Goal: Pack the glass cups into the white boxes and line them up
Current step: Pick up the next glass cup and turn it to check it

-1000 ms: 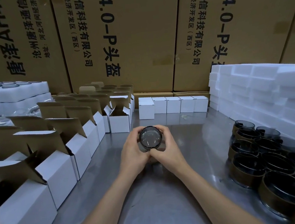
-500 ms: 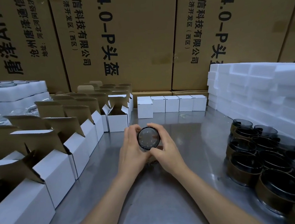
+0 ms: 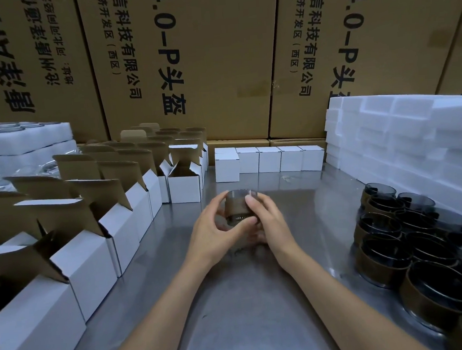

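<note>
At frame centre, above the desk (image 3: 234, 299): one cup (image 3: 239, 208), upright or nearly so, mouth up, cradled between both hands. Left hand (image 3: 215, 232) curls round its left side; right hand (image 3: 269, 221) wraps the right, thumb laid on the wall. Both grips closed on the cup, probably for a check or to steady it before boxing. Cup is smoky dark glass, short and wide, with a brownish band around the lower wall. Left of frame: open boxes (image 3: 183, 184), flaps raised, likely waiting to be filled. Upper centre: shut boxes (image 3: 268, 159) in a row against the cartons (image 3: 214, 51), seemingly packed. Lower right: more cups (image 3: 389, 234) clustered within reach. Foam blocks (image 3: 415, 138) stacked at right.
</note>
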Demonstrator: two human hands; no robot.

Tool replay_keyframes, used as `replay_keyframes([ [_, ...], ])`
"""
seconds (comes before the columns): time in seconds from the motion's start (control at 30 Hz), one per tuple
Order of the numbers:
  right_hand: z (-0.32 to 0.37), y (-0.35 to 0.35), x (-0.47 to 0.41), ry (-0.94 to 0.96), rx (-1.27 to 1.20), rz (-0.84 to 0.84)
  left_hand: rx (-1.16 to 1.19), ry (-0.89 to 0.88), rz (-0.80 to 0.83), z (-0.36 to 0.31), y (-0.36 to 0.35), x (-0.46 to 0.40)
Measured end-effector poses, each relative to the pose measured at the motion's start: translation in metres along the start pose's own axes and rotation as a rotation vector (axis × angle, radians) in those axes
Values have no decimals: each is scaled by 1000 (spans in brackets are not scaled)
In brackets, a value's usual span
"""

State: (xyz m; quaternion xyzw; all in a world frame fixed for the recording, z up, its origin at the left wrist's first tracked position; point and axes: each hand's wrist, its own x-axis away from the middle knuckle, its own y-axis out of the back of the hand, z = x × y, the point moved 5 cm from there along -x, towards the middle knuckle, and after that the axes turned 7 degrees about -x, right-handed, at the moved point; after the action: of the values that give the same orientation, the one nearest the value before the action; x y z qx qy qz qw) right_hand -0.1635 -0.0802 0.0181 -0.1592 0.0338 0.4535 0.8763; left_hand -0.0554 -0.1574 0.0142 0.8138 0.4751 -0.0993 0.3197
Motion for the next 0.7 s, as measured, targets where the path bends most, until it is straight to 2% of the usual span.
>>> replay_keyframes([
  [0.17,1,0,1,-30,105,-74,17,18,-8,-2,0,0],
  [0.4,0,-2,3,-33,162,3,43,185,-32,5,5,0],
  [0.7,-3,1,-1,-14,219,-4,44,220,3,1,5,2],
])
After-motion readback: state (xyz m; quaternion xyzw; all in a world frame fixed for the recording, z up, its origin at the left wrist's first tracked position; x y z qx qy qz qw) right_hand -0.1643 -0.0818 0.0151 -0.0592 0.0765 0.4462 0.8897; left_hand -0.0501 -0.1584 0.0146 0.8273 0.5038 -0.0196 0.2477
